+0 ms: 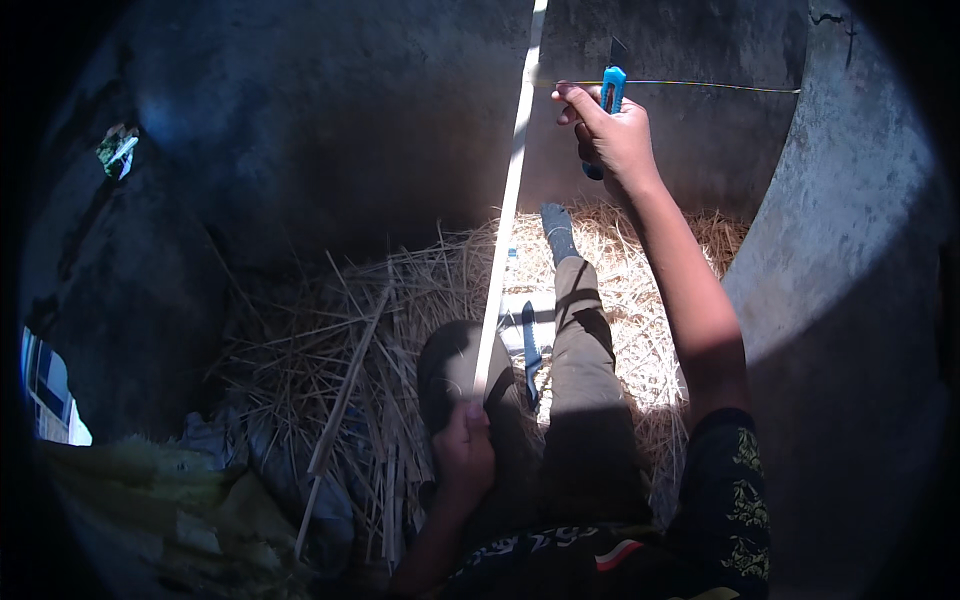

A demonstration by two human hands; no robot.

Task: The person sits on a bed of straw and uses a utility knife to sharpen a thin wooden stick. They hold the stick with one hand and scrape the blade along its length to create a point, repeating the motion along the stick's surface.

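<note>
A long, pale, flat strip (511, 190), which looks like split bamboo or cane, runs from my lap up past the top of the view. Its lower end is gripped in my left hand (466, 450), closed above my thigh. My right hand (612, 135), raised on an outstretched arm, holds a blue utility knife (613, 88) with its blade pointing up. The thumb and forefinger of that hand pinch close to a thin yellowish thread or sliver (700, 84), which stretches from the strip toward the right wall.
Straw-like shavings and strips (330, 340) cover the floor around my legs. A knife with a dark blade (531, 340) lies between them. A curved grey wall (840, 200) rises at right, a dark wall (380, 120) ahead. Yellowish cloth (150, 510) lies at lower left.
</note>
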